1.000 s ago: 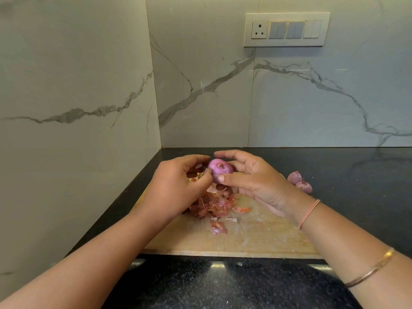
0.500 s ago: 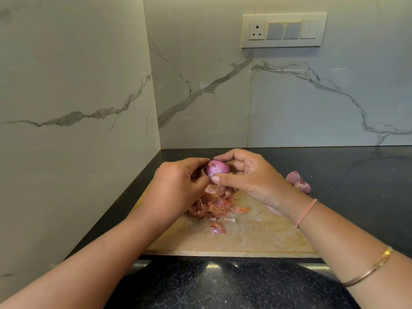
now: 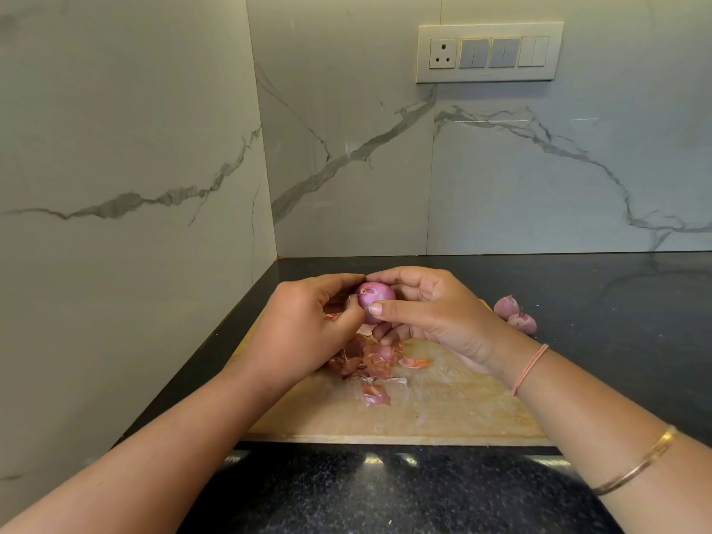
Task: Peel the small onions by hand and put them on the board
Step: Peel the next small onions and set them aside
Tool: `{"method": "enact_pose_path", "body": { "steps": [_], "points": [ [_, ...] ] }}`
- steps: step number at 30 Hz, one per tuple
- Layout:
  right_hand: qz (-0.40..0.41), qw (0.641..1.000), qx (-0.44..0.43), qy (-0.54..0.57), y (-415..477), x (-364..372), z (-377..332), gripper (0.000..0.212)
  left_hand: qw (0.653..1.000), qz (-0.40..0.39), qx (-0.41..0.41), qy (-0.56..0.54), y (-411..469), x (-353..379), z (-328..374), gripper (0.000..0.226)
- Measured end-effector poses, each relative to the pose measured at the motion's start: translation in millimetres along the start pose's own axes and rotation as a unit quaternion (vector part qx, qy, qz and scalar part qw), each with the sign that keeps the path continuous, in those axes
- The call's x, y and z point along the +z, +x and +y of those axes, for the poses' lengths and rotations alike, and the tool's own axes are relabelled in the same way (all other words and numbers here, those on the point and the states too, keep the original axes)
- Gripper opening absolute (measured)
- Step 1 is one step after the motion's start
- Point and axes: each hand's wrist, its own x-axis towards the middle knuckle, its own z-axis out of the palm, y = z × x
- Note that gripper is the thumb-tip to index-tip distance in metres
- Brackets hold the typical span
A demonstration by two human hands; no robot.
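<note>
A small purple onion (image 3: 374,300) is held above the far part of the wooden board (image 3: 435,410). My right hand (image 3: 435,317) pinches it between thumb and fingers. From the left, my left hand (image 3: 308,329) grips it too, thumb against its side. A pile of reddish onion skins (image 3: 368,360) lies on the board under the hands. Two more small onions (image 3: 515,314) rest at the board's far right corner, beside the right wrist.
The board lies on a black speckled countertop (image 3: 597,294) in a corner of marble-patterned walls. The left wall (image 3: 127,186) stands close to my left arm. A switch panel (image 3: 489,52) is on the back wall.
Both hands turned the onion a little and drew closer around it. The onion sits slightly higher between the fingers than one second ago.
</note>
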Motion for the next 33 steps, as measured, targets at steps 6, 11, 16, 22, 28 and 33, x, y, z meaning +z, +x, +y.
{"method": "enact_pose_path", "body": {
  "steps": [6,11,16,22,28,33],
  "points": [
    [0.003,1.000,-0.012,-0.012,0.4,0.5,0.4,0.031,0.996,0.020,0.046,0.069,0.7,0.8,0.4,0.034],
    [0.000,1.000,-0.017,-0.014,0.8,0.0,1.1,0.031,0.992,0.024,0.063,0.105,1.7,0.8,1.7,0.033],
    [-0.014,1.000,-0.015,-0.023,1.1,-0.9,1.9,0.031,0.994,0.030,0.051,0.095,3.3,0.1,0.3,0.025],
    [-0.042,0.998,-0.008,-0.040,0.8,-3.3,1.8,0.032,0.997,0.028,0.009,0.076,3.5,-0.4,0.0,0.021],
    [-0.059,0.996,-0.013,-0.069,0.0,-4.1,1.4,0.035,0.996,0.058,-0.026,0.058,4.4,-4.2,-2.9,0.018],
    [-0.019,0.999,-0.007,-0.038,2.0,-9.0,2.3,0.035,0.999,0.030,-0.038,0.006,1.6,-3.3,1.3,0.018]
  ]
}}
